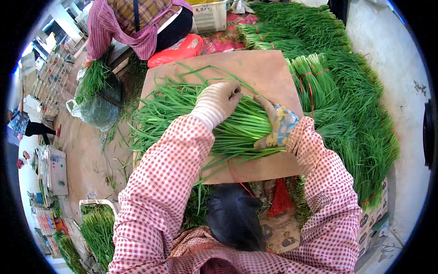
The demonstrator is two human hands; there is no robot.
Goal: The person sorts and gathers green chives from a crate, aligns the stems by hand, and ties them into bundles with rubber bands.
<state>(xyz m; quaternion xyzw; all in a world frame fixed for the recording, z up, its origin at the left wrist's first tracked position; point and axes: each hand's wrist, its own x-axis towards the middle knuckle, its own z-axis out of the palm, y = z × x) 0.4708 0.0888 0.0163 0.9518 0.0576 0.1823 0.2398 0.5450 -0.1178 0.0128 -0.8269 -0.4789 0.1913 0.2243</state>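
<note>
Long green stalks [182, 107] lie loose across a brown board [255, 66], their leafy ends to the left. My left hand [218, 101], in a pale striped glove, rests over the middle of the stalks with its fingers curled in; what the fingertips hold, if anything, is too small to tell. On the right, my right hand [277, 122], in a glove with a blue and yellow patterned cuff, is wrapped round the stalk ends, thumb above and fingers below. A thin red tie [235, 171] hangs over the board's near edge.
Banded green bundles [337, 91] are piled at the right beside a white wall [383, 50]. Another person [123, 23] sits beyond the board, near a red bag [178, 49]. Red ties [280, 201] hang below the board. A basket of greens [98, 228] stands lower left.
</note>
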